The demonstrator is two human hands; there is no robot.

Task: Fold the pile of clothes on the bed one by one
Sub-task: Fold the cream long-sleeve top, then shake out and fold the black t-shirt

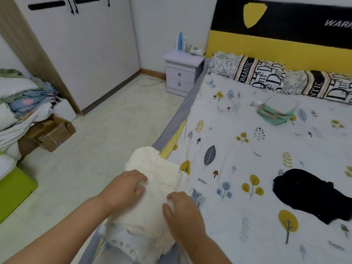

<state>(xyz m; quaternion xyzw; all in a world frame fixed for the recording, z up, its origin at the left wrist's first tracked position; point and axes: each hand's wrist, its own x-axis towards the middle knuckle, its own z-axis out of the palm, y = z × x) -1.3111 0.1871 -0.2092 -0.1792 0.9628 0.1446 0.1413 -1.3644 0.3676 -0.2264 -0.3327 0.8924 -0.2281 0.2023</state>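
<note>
Cream garment point(144, 216), bunched at the near-left edge of the bed point(238, 149), under both hands: left hand point(126, 187) and right hand point(182, 212) rest on it, fingers loosely curved. Black garment point(314, 197) at right; folded stack point(276, 109) near pillows point(247, 71); nightstand point(182, 73) beyond.

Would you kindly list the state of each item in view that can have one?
cream garment: bunched at the bed's edge, under both hands
left hand: resting on the cream garment
right hand: resting on the cream garment
black garment: unfolded, lying loose
green-edged stack: folded, stacked
nightstand drawers: closed
wardrobe doors: closed
</note>
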